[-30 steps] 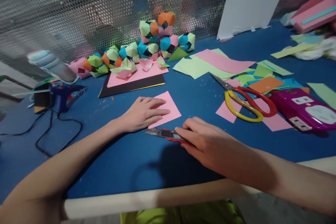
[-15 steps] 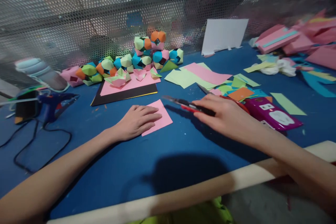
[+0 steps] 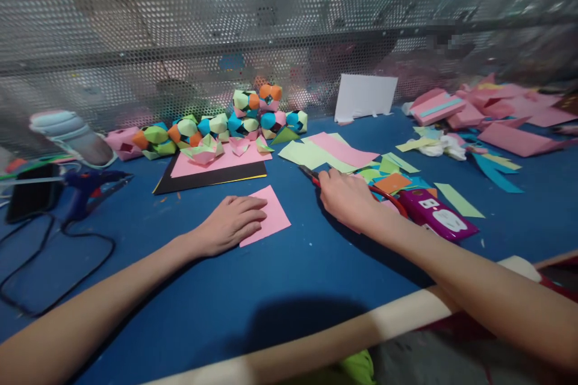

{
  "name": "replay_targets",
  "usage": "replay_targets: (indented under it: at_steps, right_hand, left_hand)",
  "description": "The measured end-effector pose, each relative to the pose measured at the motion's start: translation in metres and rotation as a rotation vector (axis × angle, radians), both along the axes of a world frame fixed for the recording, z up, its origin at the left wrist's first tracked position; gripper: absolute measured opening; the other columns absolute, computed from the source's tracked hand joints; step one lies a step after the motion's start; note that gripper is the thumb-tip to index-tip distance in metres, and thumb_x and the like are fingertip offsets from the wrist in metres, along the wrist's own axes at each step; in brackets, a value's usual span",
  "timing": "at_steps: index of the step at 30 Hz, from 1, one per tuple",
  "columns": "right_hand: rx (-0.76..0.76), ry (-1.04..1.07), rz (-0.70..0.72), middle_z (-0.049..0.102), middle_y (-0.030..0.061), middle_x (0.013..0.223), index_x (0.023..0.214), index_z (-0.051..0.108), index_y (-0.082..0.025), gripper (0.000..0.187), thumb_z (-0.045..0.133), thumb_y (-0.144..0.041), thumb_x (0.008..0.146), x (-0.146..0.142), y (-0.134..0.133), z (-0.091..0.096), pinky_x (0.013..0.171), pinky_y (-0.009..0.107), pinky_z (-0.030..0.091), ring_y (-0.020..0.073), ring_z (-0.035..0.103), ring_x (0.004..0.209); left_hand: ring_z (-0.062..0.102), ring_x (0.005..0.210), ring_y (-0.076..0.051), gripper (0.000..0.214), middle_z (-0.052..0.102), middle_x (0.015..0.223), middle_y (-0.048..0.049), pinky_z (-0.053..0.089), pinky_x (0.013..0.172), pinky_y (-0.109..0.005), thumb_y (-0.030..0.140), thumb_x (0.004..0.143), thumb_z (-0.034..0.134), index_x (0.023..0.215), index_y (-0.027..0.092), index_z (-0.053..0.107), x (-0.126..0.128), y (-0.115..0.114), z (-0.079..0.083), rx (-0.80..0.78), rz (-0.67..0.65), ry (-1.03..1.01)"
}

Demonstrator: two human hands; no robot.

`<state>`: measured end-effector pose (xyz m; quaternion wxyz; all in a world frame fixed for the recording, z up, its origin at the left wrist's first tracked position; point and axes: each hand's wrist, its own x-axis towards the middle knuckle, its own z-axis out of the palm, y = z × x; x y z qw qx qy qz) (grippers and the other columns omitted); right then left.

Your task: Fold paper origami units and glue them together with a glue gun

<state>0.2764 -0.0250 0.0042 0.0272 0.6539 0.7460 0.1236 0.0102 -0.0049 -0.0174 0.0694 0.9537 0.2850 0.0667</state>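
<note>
A square of pink paper (image 3: 276,219) lies on the blue table. My left hand (image 3: 235,221) rests flat on its left part, fingers stretched out. Further right, my right hand (image 3: 347,195) is closed around a black-and-red utility knife (image 3: 309,174), low over the table. Most of the knife is hidden by the fingers, and its tip points to the upper left. Beside that hand, the red handle (image 3: 389,198) of a pair of scissors shows; the rest of the scissors is covered.
Several folded paper balls (image 3: 244,124) line the back, behind a black sheet (image 3: 212,178) with pink paper on it. A blue glue gun (image 3: 88,186) and a bottle (image 3: 74,135) stand left. Coloured scraps (image 3: 392,183), a purple pack (image 3: 436,215) and pink pieces (image 3: 510,132) lie right.
My right hand has moved away from the pink square, lower and closer to the scissors, with the knife in it. The left hand stays on the paper. The view has shifted.
</note>
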Motion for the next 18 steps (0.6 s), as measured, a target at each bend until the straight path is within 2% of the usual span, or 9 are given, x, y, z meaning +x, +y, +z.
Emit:
replay_targets:
  at_steps: [6, 13, 18]
  right_hand:
    - [0.010, -0.040, -0.058, 0.061, 0.0172, 0.095, 0.100, 0.052, -0.009, 0.021, 0.035, -0.014, 0.090, 0.001, 0.000, -0.008, 0.063, 0.037, 0.049, 0.0305, 0.066, 0.081]
    - [0.069, -0.098, -0.105, 0.059, 0.0161, 0.092, 0.097, 0.053, -0.008, 0.020, 0.036, -0.014, 0.089, -0.003, -0.004, -0.007, 0.058, 0.034, 0.048, 0.0289, 0.066, 0.076]
    - [0.066, -0.139, -0.080, 0.061, 0.0173, 0.088, 0.094, 0.056, -0.007, 0.024, 0.033, -0.011, 0.090, -0.002, -0.013, -0.009, 0.057, 0.032, 0.047, 0.0292, 0.067, 0.076]
  left_hand:
    - [0.045, 0.125, -0.022, 0.036, 0.052, 0.136, -0.0077, 0.034, 0.097, -0.038, 0.038, 0.097, 0.033, 0.115, 0.024, 0.060, -0.004, 0.001, -0.005, 0.021, -0.004, -0.039]
    - [0.051, 0.115, -0.023, 0.036, 0.057, 0.126, -0.0106, 0.036, 0.094, -0.041, 0.039, 0.096, 0.036, 0.114, 0.024, 0.062, -0.004, -0.001, -0.006, 0.124, 0.007, -0.068]
    - [0.053, 0.112, -0.024, 0.035, 0.060, 0.121, -0.0109, 0.036, 0.093, -0.042, 0.040, 0.095, 0.038, 0.108, 0.022, 0.064, -0.003, -0.003, -0.005, 0.213, 0.090, -0.107]
